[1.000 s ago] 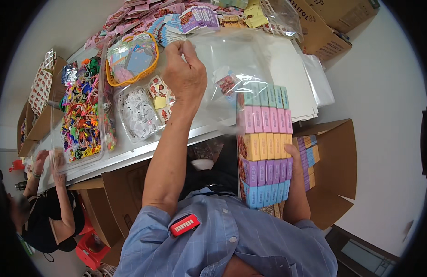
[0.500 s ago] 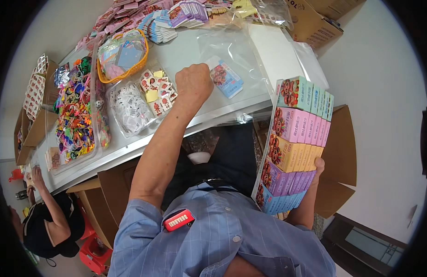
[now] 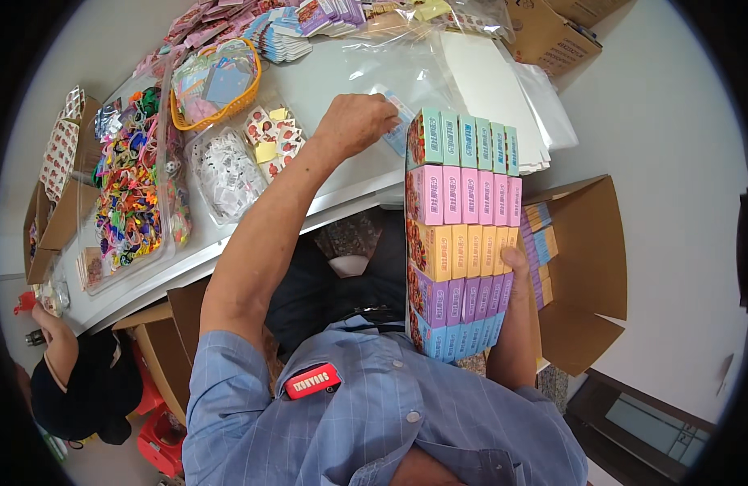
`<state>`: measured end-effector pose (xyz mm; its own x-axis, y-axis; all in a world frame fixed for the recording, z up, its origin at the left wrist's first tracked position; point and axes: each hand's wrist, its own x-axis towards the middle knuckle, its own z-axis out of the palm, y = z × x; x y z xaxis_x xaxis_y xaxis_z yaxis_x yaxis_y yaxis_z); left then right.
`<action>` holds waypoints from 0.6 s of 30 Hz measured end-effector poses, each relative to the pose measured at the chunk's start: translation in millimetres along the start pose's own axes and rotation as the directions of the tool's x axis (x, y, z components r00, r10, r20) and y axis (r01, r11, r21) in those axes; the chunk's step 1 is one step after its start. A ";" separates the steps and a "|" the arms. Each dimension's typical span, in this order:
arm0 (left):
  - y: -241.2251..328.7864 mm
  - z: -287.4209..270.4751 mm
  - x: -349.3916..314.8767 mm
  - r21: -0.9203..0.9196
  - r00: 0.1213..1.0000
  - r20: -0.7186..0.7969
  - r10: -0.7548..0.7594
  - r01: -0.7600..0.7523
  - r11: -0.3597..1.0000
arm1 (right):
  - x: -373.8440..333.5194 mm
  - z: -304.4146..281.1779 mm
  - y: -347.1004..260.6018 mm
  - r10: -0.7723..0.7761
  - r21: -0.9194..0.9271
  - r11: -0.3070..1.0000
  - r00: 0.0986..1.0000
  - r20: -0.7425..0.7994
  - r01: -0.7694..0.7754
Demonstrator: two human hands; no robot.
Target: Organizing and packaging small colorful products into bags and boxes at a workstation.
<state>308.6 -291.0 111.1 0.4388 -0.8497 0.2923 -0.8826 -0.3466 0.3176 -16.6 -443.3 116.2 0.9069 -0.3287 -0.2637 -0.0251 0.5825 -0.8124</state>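
Note:
A large block of small boxes (image 3: 461, 194), in rows of green, pink, yellow, purple and blue, stands before my chest. My right hand (image 3: 515, 266) grips its right side, thumb showing on the yellow row and the other fingers hidden. Over the white table, my left hand (image 3: 355, 125) is closed, its fingertips drawn together beside a blue printed card (image 3: 397, 139). Whatever those fingers may hold is hidden. A clear plastic bag (image 3: 386, 61) lies around and beyond the card, which the block partly covers.
An open carton (image 3: 584, 275) with more coloured boxes stands right. On the table (image 3: 309, 190) are a tub of colourful cords (image 3: 131, 194), a tray of white packets (image 3: 228, 174), a yellow basket (image 3: 252, 101) and piled cards (image 3: 281, 36). Another person (image 3: 87, 381) works at far left.
The block of boxes has swung left toward my middle, turning its side faces upward and uncovering the carton's contents. My left hand has shifted slightly right and away from me, toward the blue card.

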 end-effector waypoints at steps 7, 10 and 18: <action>-3.6 -10.1 26.2 -0.065 0.966 -0.091 -0.241 0.236 0.970 | 4.5 8.7 9.1 0.029 0.023 0.999 0.999 -0.034 -0.028; -13.7 -7.7 27.0 -0.140 0.942 -0.122 -0.314 0.296 0.945 | 16.0 23.1 11.6 0.083 -0.035 0.996 0.996 0.015 -0.083; -32.8 4.9 19.4 -0.444 0.904 -0.123 -0.409 0.318 0.838 | 42.5 37.2 16.3 0.115 -0.024 0.993 0.992 0.053 -0.114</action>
<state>345.2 -298.1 101.9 0.7783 -0.5779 0.2455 -0.5248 -0.3842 0.7596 37.2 -420.2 111.1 0.9190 -0.2197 -0.3273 -0.1380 0.5984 -0.7892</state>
